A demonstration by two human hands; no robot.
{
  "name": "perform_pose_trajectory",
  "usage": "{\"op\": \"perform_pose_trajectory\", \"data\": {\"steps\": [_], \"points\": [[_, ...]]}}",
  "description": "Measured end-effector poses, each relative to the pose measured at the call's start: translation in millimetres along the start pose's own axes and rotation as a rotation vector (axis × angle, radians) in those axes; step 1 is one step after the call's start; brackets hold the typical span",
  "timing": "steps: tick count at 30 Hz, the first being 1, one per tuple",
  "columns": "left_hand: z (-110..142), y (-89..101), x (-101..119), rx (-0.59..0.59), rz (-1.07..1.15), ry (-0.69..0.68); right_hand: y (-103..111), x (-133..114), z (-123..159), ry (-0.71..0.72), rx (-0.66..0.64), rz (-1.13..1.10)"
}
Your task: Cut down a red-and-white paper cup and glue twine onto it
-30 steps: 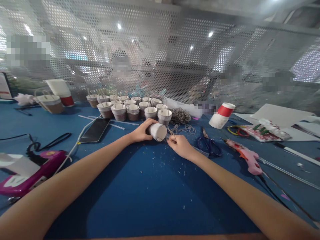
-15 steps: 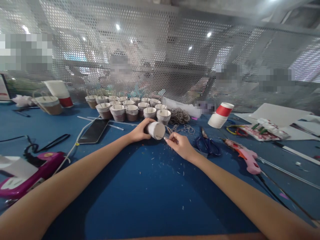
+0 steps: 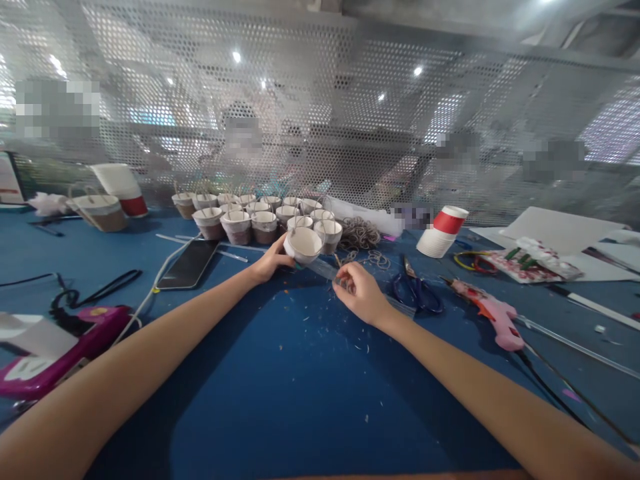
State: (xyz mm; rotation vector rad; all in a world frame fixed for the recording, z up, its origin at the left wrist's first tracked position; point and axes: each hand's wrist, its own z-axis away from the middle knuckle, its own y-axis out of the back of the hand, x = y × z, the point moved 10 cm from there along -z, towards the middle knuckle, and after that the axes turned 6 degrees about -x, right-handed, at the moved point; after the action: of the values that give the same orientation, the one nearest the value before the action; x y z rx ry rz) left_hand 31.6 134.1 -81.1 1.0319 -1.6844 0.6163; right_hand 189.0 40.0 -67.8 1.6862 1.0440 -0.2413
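Observation:
My left hand (image 3: 267,262) grips a small white paper cup (image 3: 303,245) from behind, its mouth tipped up toward me, just in front of a cluster of several similar small cups (image 3: 250,217) with twine handles. My right hand (image 3: 361,291) is closed in a pinch on a clear glue stick (image 3: 325,269) that lies slanted between the two hands on the blue table (image 3: 280,387). A loose pile of twine (image 3: 361,233) lies just beyond my right hand.
Blue scissors (image 3: 417,290) and a pink glue gun (image 3: 490,312) lie to the right. A black phone (image 3: 189,263) and a magenta glue gun (image 3: 60,343) lie to the left. Red-and-white cups (image 3: 444,230) lie on their side by the perforated metal screen (image 3: 320,120).
My left hand lifted the cup and turned its mouth upward, closer to the cup cluster. My right hand let the twine go and now pinches the glue stick.

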Motion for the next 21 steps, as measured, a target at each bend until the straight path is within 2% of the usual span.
{"op": "perform_pose_trajectory", "data": {"steps": [3, 7, 12, 15, 18, 21], "points": [[0, 0.6, -2, -0.003, 0.054, 0.012, -3, -15, 2, 0.089, -0.026, 0.163], [0, 2.1, -7, 0.002, 0.077, 0.051, -5, -14, 2, 0.077, -0.017, 0.266], [1, 2.4, -9, 0.013, 0.076, 0.054, 6, 1, 2, 0.018, 0.141, 0.324], [1, 0.7, -13, -0.009, 0.15, 0.124, 12, 4, 3, 0.009, 0.204, 0.335], [4, -7.1, -12, -0.147, 0.182, 0.285, 17, -1, 5, 0.019, 0.232, 0.302], [18, -20.1, -5, -0.393, 0.166, 0.513, 13, -10, 7, 0.051, 0.165, 0.188]]}}
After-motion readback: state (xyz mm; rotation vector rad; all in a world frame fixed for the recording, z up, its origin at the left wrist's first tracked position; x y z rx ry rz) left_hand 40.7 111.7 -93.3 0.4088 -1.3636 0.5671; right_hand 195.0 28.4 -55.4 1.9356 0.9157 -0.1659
